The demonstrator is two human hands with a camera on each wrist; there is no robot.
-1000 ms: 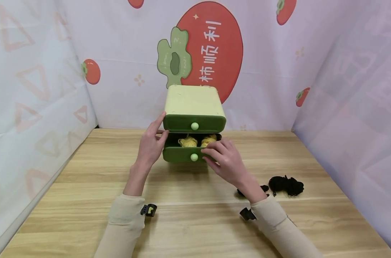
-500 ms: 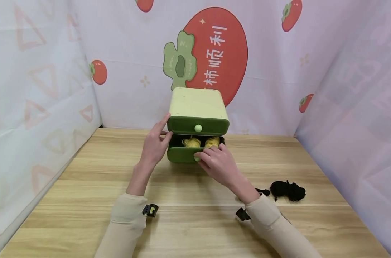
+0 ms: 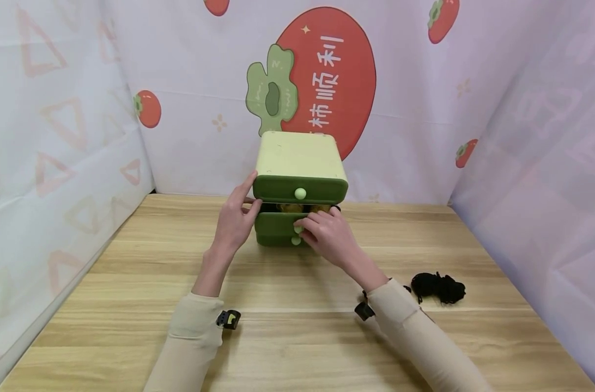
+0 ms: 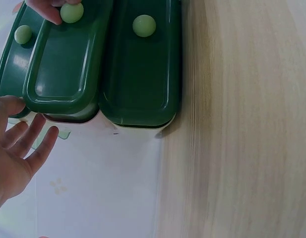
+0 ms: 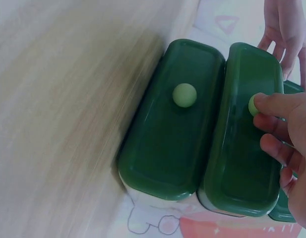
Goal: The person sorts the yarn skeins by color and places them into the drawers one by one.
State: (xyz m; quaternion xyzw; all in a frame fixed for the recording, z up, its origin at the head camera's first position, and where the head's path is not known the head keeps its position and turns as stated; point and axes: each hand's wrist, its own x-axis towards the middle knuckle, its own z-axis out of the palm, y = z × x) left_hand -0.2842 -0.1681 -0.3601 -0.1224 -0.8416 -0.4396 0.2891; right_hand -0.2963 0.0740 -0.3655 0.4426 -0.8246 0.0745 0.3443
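A small cream-topped drawer cabinet point(image 3: 301, 155) with green fronts stands on the table. Its middle drawer point(image 4: 66, 59) sticks out partway, with yellow yarn point(image 3: 290, 208) just visible in the gap above it. My right hand point(image 3: 329, 234) pinches that drawer's round pale-green knob point(image 5: 253, 105) between thumb and fingers. My left hand point(image 3: 235, 220) touches the cabinet's left side with fingers spread and fairly straight. Below, the bottom drawer point(image 5: 172, 124) sits flush with its own knob point(image 4: 144, 26); the top drawer point(image 3: 278, 188) is closed too.
A bundle of black yarn point(image 3: 438, 287) lies on the wooden table point(image 3: 287, 348) to the right. More black yarn is mostly hidden behind my right forearm. A printed cloth backdrop point(image 3: 199, 65) surrounds the table at the back and sides.
My right hand has shifted left from the drawer's rim onto its knob. The middle drawer has slid inward, so less yellow yarn shows and the bottom knob is visible. The left hand stays put.
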